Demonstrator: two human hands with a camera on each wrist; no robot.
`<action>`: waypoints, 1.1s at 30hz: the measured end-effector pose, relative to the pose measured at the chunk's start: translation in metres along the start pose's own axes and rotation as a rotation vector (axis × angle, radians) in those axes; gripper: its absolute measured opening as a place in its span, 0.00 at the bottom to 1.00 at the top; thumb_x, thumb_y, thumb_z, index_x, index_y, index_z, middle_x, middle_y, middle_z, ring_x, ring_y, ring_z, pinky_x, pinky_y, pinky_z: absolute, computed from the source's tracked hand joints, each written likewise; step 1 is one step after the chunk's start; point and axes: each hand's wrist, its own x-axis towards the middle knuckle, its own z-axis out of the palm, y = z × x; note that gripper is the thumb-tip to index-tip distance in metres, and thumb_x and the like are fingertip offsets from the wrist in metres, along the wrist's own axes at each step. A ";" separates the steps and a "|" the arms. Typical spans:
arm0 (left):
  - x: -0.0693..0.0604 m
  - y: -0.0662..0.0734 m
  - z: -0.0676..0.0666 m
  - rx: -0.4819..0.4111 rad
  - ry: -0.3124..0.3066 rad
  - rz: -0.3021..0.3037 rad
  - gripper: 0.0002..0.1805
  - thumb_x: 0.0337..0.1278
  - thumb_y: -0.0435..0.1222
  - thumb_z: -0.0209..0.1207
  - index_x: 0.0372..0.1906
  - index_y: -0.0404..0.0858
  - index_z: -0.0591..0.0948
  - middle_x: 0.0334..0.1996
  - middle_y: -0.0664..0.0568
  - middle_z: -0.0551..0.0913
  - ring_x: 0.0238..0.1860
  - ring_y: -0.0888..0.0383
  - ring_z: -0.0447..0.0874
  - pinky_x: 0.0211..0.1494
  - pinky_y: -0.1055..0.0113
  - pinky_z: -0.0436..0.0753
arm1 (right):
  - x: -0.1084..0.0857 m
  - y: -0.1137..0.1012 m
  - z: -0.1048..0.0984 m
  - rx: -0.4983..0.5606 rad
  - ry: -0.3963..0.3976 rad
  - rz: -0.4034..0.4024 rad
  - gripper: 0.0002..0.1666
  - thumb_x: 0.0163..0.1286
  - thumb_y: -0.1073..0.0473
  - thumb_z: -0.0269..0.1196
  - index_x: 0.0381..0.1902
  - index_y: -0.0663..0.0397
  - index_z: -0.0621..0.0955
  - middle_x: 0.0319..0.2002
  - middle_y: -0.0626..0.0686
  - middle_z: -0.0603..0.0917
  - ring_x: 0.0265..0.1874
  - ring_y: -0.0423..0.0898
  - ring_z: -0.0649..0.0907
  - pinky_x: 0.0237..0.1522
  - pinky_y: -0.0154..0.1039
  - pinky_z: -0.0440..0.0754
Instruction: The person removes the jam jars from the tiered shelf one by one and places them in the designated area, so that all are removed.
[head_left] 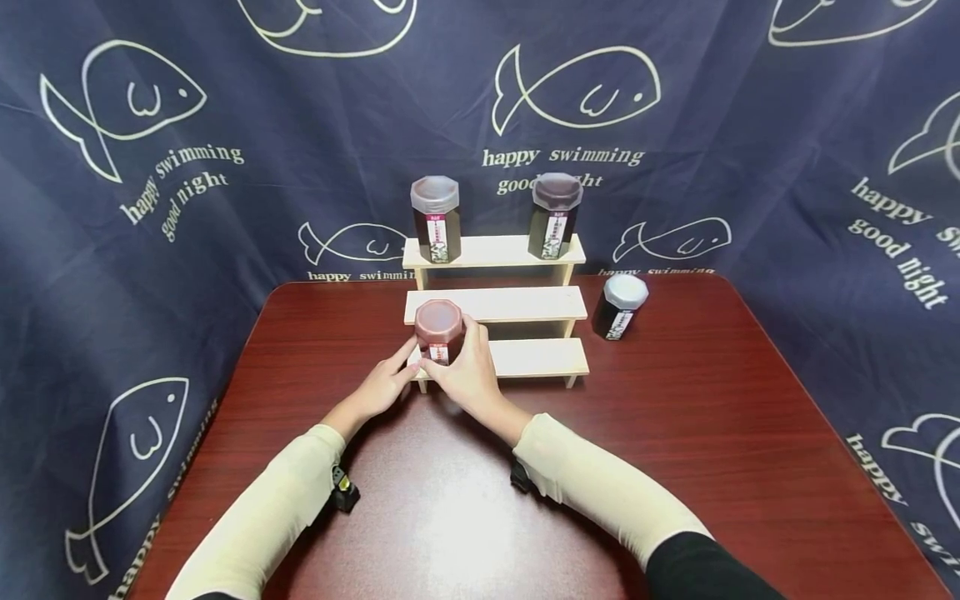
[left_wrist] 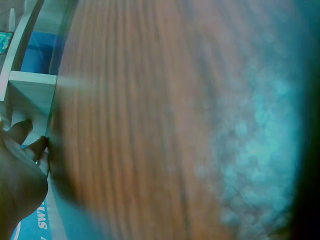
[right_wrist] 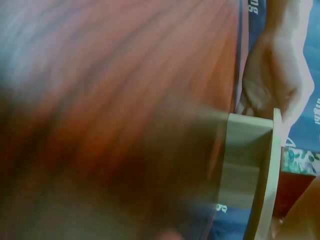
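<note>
The right hand (head_left: pixel 471 367) has its thumb and fingers curled round the pink-lidded jar (head_left: pixel 438 319), thumb in front, fingers along the far side. The left hand (head_left: pixel 382 385) reaches in with fairly straight fingers touching the jar's left side; whether they take any weight cannot be told. The jar is at the left end of the lowest step of a pale wooden rack (head_left: pixel 536 358), its base hidden by the hands, so resting or held just above is unclear. Thumb and fingers also cut off the lower part of its red-and-white label (head_left: pixel 439 353).

Both wrist views are blurred, mostly tabletop; a leafy patch (right_wrist: pixel 300 161) at the right wrist view's edge is probably part of a jar label.

On the top step stand a whitish-lidded jar (head_left: pixel 437 221) at the left and a purplish-lidded jar (head_left: pixel 553 218) at the right, their labels printed in upright lines too small to read. A white-lidded jar (head_left: pixel 618 308) stands on the reddish-brown table (head_left: pixel 690 417), right of the rack. Behind, the navy curtain (head_left: pixel 712 100) repeats "happy swimming good night" beside outlined fish; the purplish lid covers part of "good night".
</note>
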 end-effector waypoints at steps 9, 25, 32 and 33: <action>-0.001 -0.002 -0.001 -0.020 -0.002 -0.003 0.33 0.77 0.41 0.49 0.80 0.36 0.56 0.15 0.55 0.71 0.27 0.56 0.74 0.59 0.49 0.69 | -0.003 -0.002 0.008 -0.004 0.035 0.031 0.57 0.50 0.49 0.80 0.71 0.60 0.63 0.59 0.61 0.71 0.57 0.55 0.75 0.59 0.50 0.75; -0.001 -0.002 -0.001 -0.011 -0.008 -0.006 0.34 0.77 0.41 0.49 0.80 0.36 0.55 0.17 0.50 0.72 0.31 0.52 0.77 0.63 0.48 0.69 | 0.002 -0.001 0.004 0.021 0.074 0.008 0.50 0.47 0.52 0.82 0.64 0.60 0.71 0.55 0.58 0.75 0.55 0.53 0.78 0.58 0.48 0.76; 0.000 -0.003 0.000 -0.010 0.007 0.004 0.34 0.76 0.40 0.50 0.80 0.36 0.56 0.42 0.37 0.81 0.51 0.45 0.75 0.71 0.46 0.64 | 0.000 -0.005 -0.004 0.045 0.068 -0.026 0.49 0.45 0.52 0.83 0.63 0.59 0.73 0.54 0.57 0.77 0.55 0.53 0.78 0.58 0.48 0.76; 0.000 -0.003 0.000 -0.009 0.003 0.004 0.34 0.76 0.40 0.49 0.80 0.36 0.56 0.36 0.38 0.80 0.50 0.45 0.76 0.70 0.46 0.65 | -0.001 -0.006 -0.006 0.047 0.069 -0.030 0.49 0.45 0.52 0.83 0.63 0.59 0.73 0.54 0.57 0.77 0.55 0.52 0.78 0.58 0.48 0.76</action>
